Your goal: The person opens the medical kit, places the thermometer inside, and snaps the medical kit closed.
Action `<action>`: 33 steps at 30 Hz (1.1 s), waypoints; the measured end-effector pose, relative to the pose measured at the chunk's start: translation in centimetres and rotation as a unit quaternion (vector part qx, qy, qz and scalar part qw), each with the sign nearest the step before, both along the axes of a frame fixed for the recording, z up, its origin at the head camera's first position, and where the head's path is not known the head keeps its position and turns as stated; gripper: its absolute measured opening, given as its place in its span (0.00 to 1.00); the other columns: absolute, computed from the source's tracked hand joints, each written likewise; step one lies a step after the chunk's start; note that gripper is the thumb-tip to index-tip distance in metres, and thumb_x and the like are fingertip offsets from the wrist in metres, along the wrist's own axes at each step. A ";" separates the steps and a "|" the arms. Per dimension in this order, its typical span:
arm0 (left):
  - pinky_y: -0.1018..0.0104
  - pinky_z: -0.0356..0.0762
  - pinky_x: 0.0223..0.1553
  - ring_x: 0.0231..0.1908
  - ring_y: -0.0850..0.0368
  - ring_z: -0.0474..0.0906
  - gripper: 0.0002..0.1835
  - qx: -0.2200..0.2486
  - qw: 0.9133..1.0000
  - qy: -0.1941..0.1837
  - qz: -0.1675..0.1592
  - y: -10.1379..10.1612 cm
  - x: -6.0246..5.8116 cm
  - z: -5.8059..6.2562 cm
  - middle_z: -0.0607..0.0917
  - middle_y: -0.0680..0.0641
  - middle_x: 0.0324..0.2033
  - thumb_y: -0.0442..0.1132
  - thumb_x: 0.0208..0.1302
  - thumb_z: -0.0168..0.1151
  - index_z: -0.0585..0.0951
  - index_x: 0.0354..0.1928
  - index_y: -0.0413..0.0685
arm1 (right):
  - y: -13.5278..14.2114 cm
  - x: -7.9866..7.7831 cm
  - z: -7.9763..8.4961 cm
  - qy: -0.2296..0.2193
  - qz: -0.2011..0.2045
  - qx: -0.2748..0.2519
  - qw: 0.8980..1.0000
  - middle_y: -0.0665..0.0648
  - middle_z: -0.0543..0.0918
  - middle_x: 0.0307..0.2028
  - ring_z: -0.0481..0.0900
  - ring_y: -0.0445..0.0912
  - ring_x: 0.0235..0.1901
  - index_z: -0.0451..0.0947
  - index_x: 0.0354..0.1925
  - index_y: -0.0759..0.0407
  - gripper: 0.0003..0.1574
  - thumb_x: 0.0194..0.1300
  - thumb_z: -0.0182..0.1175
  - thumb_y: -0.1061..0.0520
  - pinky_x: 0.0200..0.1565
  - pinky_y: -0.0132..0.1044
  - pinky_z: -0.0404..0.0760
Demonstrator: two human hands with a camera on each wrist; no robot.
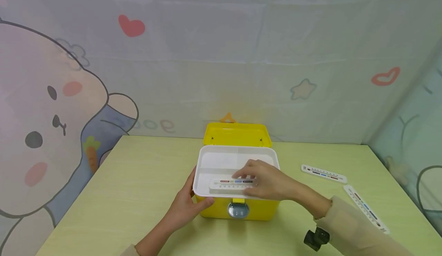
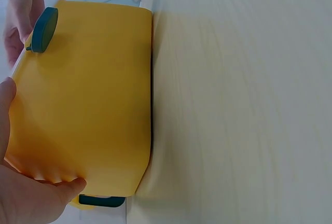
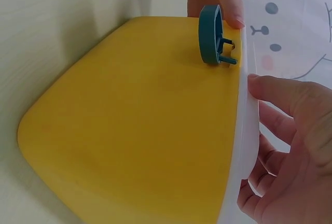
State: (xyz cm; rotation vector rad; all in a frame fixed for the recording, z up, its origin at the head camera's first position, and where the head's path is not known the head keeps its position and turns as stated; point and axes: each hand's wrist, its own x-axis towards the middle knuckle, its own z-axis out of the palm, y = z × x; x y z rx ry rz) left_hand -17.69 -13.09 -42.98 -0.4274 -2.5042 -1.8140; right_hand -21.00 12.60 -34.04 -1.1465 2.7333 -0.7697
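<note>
A yellow storage box (image 1: 221, 210) stands on the table with its yellow lid (image 1: 237, 134) raised at the back. A shallow white tray (image 1: 215, 157) sits in its top. My left hand (image 1: 184, 206) grips the box's left side, thumb at the front corner and fingers along the side wall. Over the tray, my right hand (image 1: 267, 179) pinches a white strip thermometer (image 1: 224, 185) near its right end, thumb on the near edge and fingers on the far edge. In the right wrist view the tray's wall (image 3: 251, 130) hides the thermometer.
To the right of the box, two more strip thermometers (image 1: 324, 174) lie flat on the pale wooden table (image 1: 138, 179). A grey-green clasp (image 1: 238, 210) hangs on the box's front. A printed cloth (image 1: 214, 56) covers the wall behind the table.
</note>
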 end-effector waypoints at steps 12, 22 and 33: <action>0.55 0.69 0.54 0.51 0.55 0.72 0.53 -0.005 1.000 -0.001 0.002 0.1 0.0 0.2 0.67 0.54 0.63 0.42 0.51 0.70 0.45 0.71 0.68 | 0.0 -0.2 -0.3 0.000 0.003 0.002 1.000 0.46 0.77 0.38 0.70 0.41 0.37 0.80 0.49 0.50 0.21 0.54 0.66 0.56 0.40 0.32 0.71; 0.53 0.67 0.55 0.51 0.55 0.72 0.53 -0.004 1.000 -0.005 0.004 0.1 0.0 0.1 0.67 0.55 0.62 0.42 0.51 0.70 0.45 0.71 0.68 | 0.3 -0.1 -0.3 -0.007 -0.002 -0.004 1.000 0.49 0.78 0.42 0.73 0.45 0.40 0.79 0.51 0.51 0.22 0.55 0.65 0.55 0.43 0.36 0.74; 0.57 0.70 0.52 0.49 0.54 0.72 0.53 0.003 1.000 -0.012 0.005 0.1 0.1 0.2 0.69 0.54 0.61 0.41 0.51 0.70 0.45 0.71 0.69 | 0.9 0.1 -0.4 0.003 -0.027 -0.050 0.998 0.50 0.79 0.45 0.75 0.47 0.44 0.79 0.50 0.51 0.21 0.57 0.65 0.53 0.45 0.42 0.77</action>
